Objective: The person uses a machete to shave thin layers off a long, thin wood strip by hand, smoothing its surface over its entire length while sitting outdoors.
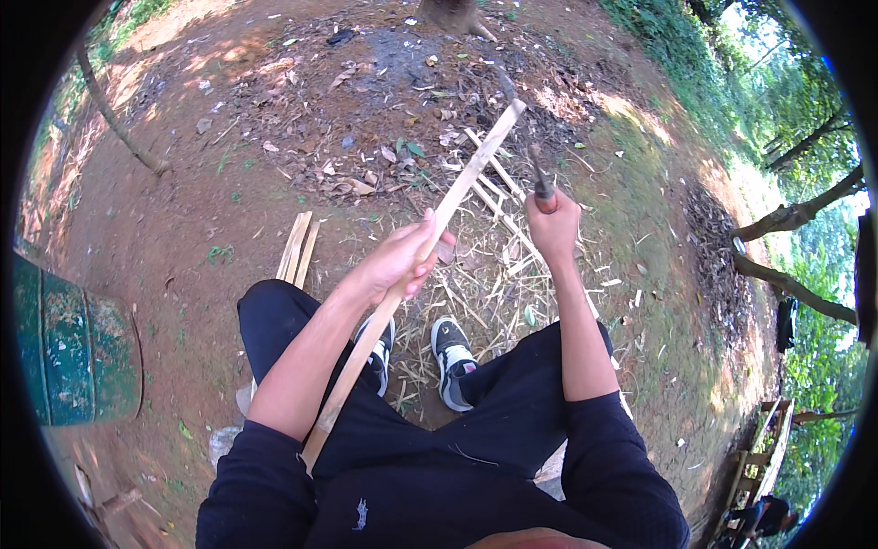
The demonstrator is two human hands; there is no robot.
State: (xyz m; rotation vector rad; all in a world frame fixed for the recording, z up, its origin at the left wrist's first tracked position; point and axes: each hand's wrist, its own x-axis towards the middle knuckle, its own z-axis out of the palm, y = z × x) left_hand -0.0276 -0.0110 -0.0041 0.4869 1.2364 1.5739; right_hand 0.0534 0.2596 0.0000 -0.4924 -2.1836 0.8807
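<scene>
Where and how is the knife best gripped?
By its brownish handle, likely from the near side, as the right hand does: the dark blade points away from the body, so that approach should stay clear of it.

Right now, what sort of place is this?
Probably an open-air woodworking spot in a tree-shaded yard: wood shavings litter bare dirt, a tree trunk stands ahead, and a green drum sits off left.
</scene>
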